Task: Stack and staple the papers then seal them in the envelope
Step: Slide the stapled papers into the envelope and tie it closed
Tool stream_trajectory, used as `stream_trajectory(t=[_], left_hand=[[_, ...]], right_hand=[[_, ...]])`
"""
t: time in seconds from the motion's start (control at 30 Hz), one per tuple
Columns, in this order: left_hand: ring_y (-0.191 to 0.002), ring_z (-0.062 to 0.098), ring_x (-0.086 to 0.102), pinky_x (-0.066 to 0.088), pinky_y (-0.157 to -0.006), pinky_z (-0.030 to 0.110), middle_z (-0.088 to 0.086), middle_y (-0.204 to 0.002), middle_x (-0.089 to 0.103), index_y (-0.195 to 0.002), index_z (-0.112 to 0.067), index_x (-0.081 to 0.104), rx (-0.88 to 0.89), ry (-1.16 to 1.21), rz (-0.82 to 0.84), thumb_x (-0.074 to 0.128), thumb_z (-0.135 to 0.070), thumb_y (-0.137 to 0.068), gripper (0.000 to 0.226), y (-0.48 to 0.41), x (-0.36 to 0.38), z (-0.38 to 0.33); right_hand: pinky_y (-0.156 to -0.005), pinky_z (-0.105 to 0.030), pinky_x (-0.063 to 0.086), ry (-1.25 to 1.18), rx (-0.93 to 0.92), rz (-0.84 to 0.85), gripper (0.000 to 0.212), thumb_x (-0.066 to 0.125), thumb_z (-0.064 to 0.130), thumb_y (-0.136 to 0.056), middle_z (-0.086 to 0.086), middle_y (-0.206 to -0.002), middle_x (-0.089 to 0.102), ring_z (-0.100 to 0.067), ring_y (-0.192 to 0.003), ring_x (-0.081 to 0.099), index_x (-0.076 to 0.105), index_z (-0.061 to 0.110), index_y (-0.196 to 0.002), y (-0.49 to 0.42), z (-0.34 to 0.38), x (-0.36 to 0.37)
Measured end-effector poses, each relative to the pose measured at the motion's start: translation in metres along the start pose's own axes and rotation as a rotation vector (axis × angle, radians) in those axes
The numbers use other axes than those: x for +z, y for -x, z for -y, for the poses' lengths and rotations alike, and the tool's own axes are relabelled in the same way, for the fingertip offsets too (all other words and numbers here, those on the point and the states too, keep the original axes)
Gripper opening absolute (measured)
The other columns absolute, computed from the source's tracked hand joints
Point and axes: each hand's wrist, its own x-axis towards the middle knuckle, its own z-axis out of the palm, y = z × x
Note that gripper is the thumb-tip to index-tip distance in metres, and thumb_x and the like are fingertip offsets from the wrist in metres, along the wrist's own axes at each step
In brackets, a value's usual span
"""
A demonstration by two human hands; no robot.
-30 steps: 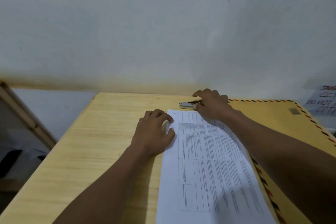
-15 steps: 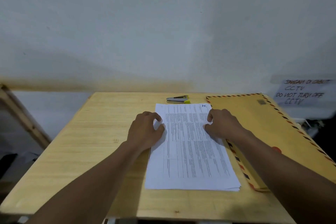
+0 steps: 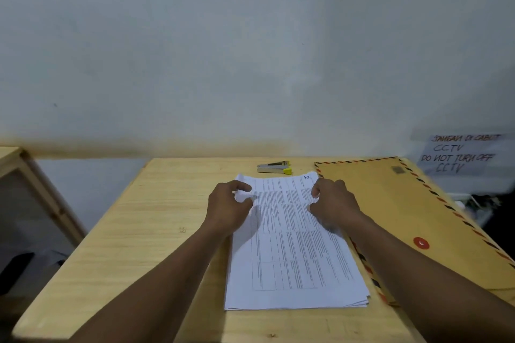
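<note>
Papers: your stack of printed sheets [image 3: 292,245] lies flat on the wooden table [image 3: 139,231], in front of you, long side running away from you. The near edges fan slightly at the right corner, and the far left corner of the top sheet curls up.
Left hand: your left hand [image 3: 227,207] sits at the stack's far left edge. Its fingers are curled, and thumb and forefinger pinch the sheet edge between them.
Right hand: your right hand [image 3: 335,205] sits at the far right edge, opposite the left. Its fingers are curled too, with forefinger and thumb tips closed on the paper's edge.
Stapler: a grey stapler with yellow ends [image 3: 274,168] lies on its own just beyond the stack's far edge. Neither hand touches it.
Envelope: the large brown envelope [image 3: 404,217] with a striped border lies flat just to the right of the stack. Its left edge runs under the papers' right side and your right forearm crosses it. A red closure disc [image 3: 421,243] shows on its face.
Surroundings: a handwritten note [image 3: 459,154] about CCTV hangs on the wall at the right, and a wooden frame [image 3: 36,184] stands at the left.
</note>
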Motion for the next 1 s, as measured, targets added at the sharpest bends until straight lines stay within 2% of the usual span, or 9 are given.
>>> stream_trajectory(t=[0.1, 0.27, 0.37, 0.5, 0.67, 0.8, 0.87, 0.93, 1.0], left_hand=[[-0.095, 0.024, 0.07, 0.049, -0.065, 0.025, 0.002, -0.124, 0.066, -0.105, -0.025, 0.072, -0.066, 0.103, -0.042, 0.074, -0.017, -0.085, 0.022, -0.001, -0.001, -0.001], [-0.103, 0.025, 0.066, 0.056, -0.087, 0.037, 0.005, -0.128, 0.062, -0.098, -0.031, 0.075, -0.174, 0.288, 0.062, 0.077, -0.016, -0.083, 0.021, -0.001, -0.001, -0.007], [-0.098, 0.027, 0.069, 0.058, -0.087, 0.039, 0.012, -0.122, 0.066, -0.093, -0.022, 0.079, -0.204, 0.31, 0.186, 0.076, -0.005, -0.085, 0.02, -0.003, -0.01, -0.009], [-0.104, 0.032, 0.072, 0.058, -0.095, 0.047, 0.015, -0.119, 0.071, -0.097, -0.015, 0.079, -0.219, 0.38, 0.305, 0.068, 0.003, -0.091, 0.022, 0.001, -0.019, -0.008], [-0.121, 0.019, 0.063, 0.048, -0.109, 0.039, -0.004, -0.128, 0.069, -0.098, -0.025, 0.08, -0.109, 0.491, 0.115, 0.05, 0.005, -0.099, 0.043, -0.002, -0.02, -0.02], [-0.107, 0.014, 0.069, 0.056, -0.089, 0.022, 0.002, -0.126, 0.071, -0.103, -0.02, 0.078, -0.072, 0.678, 0.095, 0.047, 0.006, -0.101, 0.04, -0.014, -0.035, -0.046], [-0.11, 0.018, 0.069, 0.055, -0.096, 0.029, 0.001, -0.125, 0.071, -0.1, -0.023, 0.08, -0.084, 0.718, 0.047, 0.049, 0.004, -0.1, 0.041, -0.025, -0.039, -0.055], [-0.115, 0.024, 0.067, 0.052, -0.103, 0.039, -0.001, -0.124, 0.072, -0.099, -0.026, 0.081, -0.122, 0.741, 0.003, 0.054, 0.001, -0.097, 0.038, -0.034, -0.039, -0.061], [-0.112, 0.021, 0.068, 0.055, -0.092, 0.03, -0.001, -0.124, 0.071, -0.106, -0.026, 0.079, -0.126, 0.76, 0.063, 0.06, -0.002, -0.096, 0.032, -0.03, -0.037, -0.066]], right_hand=[[-0.06, -0.043, 0.061, -0.123, 0.018, -0.025, 0.017, 0.066, 0.01, -0.086, -0.002, -0.106, 0.039, -0.03, -0.081, 0.06, 0.055, 0.021, -0.092, 0.002, -0.002, 0.003], [-0.054, -0.031, 0.047, -0.408, 0.033, 0.034, 0.019, 0.069, 0.0, -0.081, -0.008, -0.114, 0.054, -0.029, -0.067, 0.057, 0.06, 0.017, -0.082, -0.001, -0.004, 0.003], [-0.063, -0.036, 0.055, -0.52, 0.033, 0.006, 0.017, 0.065, -0.004, -0.084, -0.011, -0.112, 0.06, -0.026, -0.079, 0.061, 0.064, 0.012, -0.08, -0.003, -0.001, -0.005], [-0.054, -0.023, 0.046, -0.572, -0.007, -0.048, 0.015, 0.061, -0.001, -0.087, -0.009, -0.111, 0.064, -0.019, -0.079, 0.063, 0.068, 0.012, -0.084, -0.008, 0.003, -0.015], [-0.073, -0.033, 0.049, -0.798, -0.056, 0.09, 0.01, 0.07, 0.003, -0.087, -0.004, -0.099, 0.065, -0.023, -0.099, 0.06, 0.065, 0.008, -0.079, -0.006, 0.004, -0.029], [-0.093, -0.034, 0.052, -0.966, -0.134, 0.315, 0.009, 0.071, 0.012, -0.09, -0.003, -0.097, 0.066, -0.018, -0.095, 0.066, 0.063, 0.011, -0.085, -0.001, -0.001, -0.048], [-0.097, -0.031, 0.05, -1.002, -0.177, 0.4, 0.008, 0.071, 0.011, -0.089, -0.001, -0.098, 0.066, -0.014, -0.096, 0.067, 0.066, 0.014, -0.084, -0.001, -0.002, -0.055], [-0.099, -0.036, 0.052, -0.95, -0.211, 0.33, 0.011, 0.07, 0.007, -0.09, -0.001, -0.112, 0.068, -0.018, -0.107, 0.067, 0.07, 0.017, -0.085, -0.003, 0.001, -0.06], [-0.1, -0.05, 0.053, -0.937, -0.214, 0.219, 0.014, 0.066, 0.003, -0.091, -0.007, -0.12, 0.069, -0.028, -0.11, 0.068, 0.071, 0.016, -0.087, -0.004, 0.006, -0.067]])
